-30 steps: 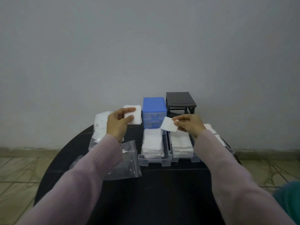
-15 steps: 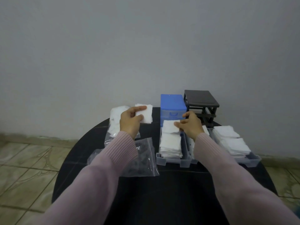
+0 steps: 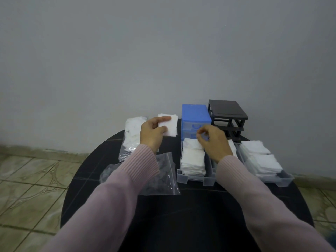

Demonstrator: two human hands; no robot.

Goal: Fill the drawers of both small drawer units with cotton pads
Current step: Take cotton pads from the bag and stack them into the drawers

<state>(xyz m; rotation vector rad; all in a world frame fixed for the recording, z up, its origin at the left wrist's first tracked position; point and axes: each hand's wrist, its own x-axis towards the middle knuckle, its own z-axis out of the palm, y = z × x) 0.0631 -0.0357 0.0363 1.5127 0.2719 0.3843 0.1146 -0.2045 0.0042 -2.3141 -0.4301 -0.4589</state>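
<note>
She is in the middle of the filling: three clear drawers lie pulled out on the round black tabletop (image 3: 200, 215), in front of the blue drawer unit (image 3: 196, 117) and the black drawer unit (image 3: 227, 113), whose frame stands with open slots. The left drawer (image 3: 190, 177) carries a stack of cotton pads (image 3: 193, 157) with one more lying crooked at its far end; the right drawer (image 3: 283, 179) is heaped with pads too. The middle drawer is mostly behind her right arm, so I cannot say how full it is.

Her left hand (image 3: 151, 134) is raised near the far left, thumb and forefinger curled round a small wad of pads (image 3: 169, 128), pinching it by its left edge. Behind it lies the bag of spare pads (image 3: 131, 137), and nearer, an emptied plastic bag (image 3: 160, 175).

Her right hand (image 3: 212, 140) hangs over the far end of the left drawer, fingers (image 3: 202, 132) loosely curled, tips drawn toward each other; I see nothing between them.

Next, I'd guess, the right hand reaches across for another pad from the left hand's wad and lays it squarely on a stack.
</note>
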